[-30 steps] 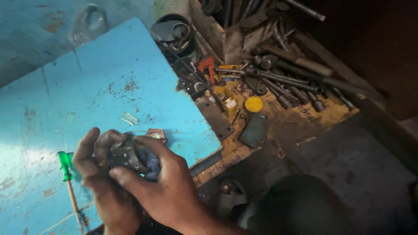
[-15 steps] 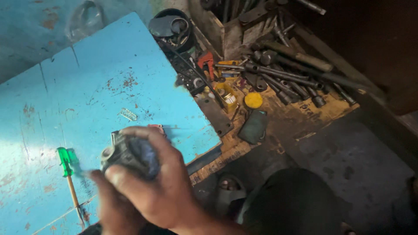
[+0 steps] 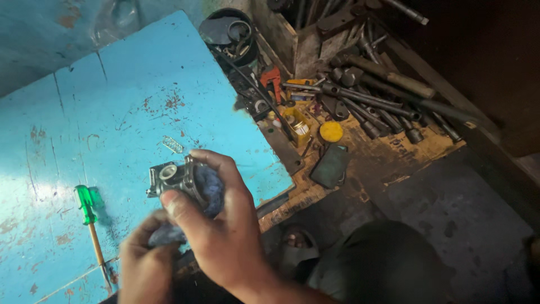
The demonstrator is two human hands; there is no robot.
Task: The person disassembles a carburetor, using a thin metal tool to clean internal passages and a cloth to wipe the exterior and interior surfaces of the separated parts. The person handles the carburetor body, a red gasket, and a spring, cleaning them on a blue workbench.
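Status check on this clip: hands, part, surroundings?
Right hand gripping grey metal part in blue cloth. Left hand under cloth. Green screwdriver and spring lie apart on blue board.

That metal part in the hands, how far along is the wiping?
In hand: the right hand grips a small grey metal part wrapped in a blue cloth, with the left hand under it. Done, apparently: the part is off its mount, with a small spring and green-handled screwdriver lying on the blue board. Left: the spring is not refitted; how clean the part is, I cannot tell.
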